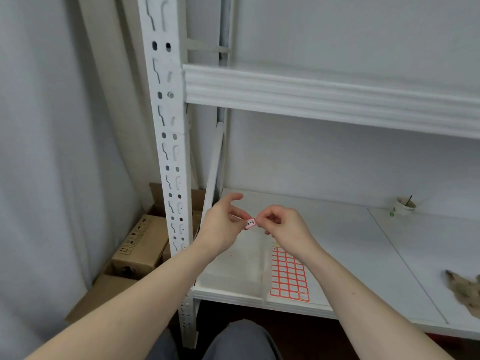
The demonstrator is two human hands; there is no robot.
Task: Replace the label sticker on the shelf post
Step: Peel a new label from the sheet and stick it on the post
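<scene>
A small red-bordered label sticker (251,223) with handwriting is pinched between both hands above the lower shelf. My left hand (222,224) holds its left edge with thumb and fingertip, the index finger raised. My right hand (281,224) grips its right edge. The white perforated shelf post (170,141) stands just left of my left hand; no sticker shows on its visible face. A sheet of red-bordered blank labels (289,275) lies on the shelf below my right wrist.
The white lower shelf board (363,255) holds a small cup (404,204) at the back right and a brown crumpled item (465,289) at the right edge. An upper shelf beam (324,96) crosses above. Cardboard boxes (140,245) sit on the floor left of the post.
</scene>
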